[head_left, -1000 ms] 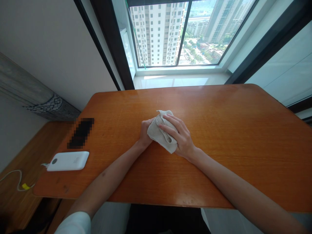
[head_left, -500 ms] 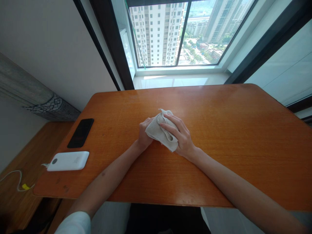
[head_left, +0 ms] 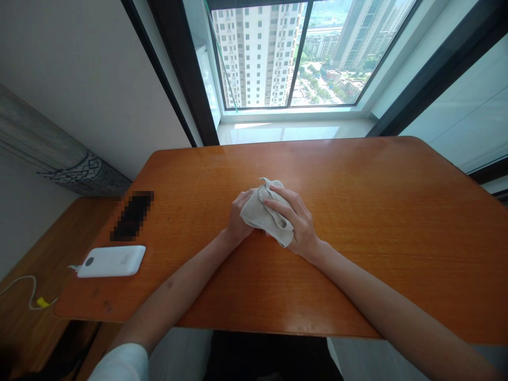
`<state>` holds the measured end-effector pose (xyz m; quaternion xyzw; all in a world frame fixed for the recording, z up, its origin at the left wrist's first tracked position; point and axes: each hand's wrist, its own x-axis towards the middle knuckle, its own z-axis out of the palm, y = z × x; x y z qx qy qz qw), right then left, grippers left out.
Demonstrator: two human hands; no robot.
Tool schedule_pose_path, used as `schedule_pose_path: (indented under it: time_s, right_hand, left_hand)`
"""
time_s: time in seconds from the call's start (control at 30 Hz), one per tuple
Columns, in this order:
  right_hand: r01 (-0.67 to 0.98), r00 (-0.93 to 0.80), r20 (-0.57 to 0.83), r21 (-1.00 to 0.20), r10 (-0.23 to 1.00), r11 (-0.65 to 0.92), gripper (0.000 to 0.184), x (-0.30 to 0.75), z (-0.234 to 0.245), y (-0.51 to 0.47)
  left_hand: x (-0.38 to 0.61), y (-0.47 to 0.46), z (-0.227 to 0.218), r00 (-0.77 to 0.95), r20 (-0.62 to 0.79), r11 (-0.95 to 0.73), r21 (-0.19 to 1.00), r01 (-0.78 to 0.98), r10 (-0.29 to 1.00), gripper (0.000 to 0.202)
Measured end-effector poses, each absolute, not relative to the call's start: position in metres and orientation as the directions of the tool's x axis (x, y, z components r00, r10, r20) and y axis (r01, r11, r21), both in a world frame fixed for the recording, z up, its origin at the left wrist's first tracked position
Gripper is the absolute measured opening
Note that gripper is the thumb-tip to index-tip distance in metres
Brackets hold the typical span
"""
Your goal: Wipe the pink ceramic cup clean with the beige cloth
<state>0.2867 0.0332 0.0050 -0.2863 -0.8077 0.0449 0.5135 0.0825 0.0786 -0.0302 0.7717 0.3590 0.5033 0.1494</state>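
Observation:
A pale grey-white cloth, bunched and folded, is held between my hands above the middle of the wooden table. My right hand is closed over the cloth from the right, its fingers spread across the upper side. From the left, my left hand is curled against the cloth and partly under it. The cloth covers most of the left fingers, and anything they grip beneath it is hidden.
At the table's left end lies a white power bank with a cable plugged in. Behind it is a dark, pixelated flat shape. A wooden bench stands to the left, and a window rises beyond the far edge.
Both hands and the cloth have shifted slightly to the right, with the same hold. The black phone at the left now appears pixelated.

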Motion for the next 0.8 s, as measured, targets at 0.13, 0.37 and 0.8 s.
schedule_pose_path:
  time_s: [0.13,0.37,0.8]
  right_hand:
    - [0.43,-0.316,0.803,-0.353,0.505,0.831,0.056,0.286,0.005,0.033]
    - [0.462,-0.352,0.821,-0.264,0.449,0.847,0.061,0.286,0.007,0.035]
    - [0.426,-0.365,0.812,-0.289,0.455,0.857,0.056,0.285,0.005,0.031]
  left_hand:
    - [0.08,0.076,-0.034,0.236,0.679,-0.711,0.602,0.363,0.696,0.024]
    - [0.079,0.076,-0.023,0.26,0.62,-0.671,0.661,0.336,0.74,0.023]
    - [0.082,0.081,-0.032,0.271,0.632,-0.679,0.599,0.425,0.726,0.015]
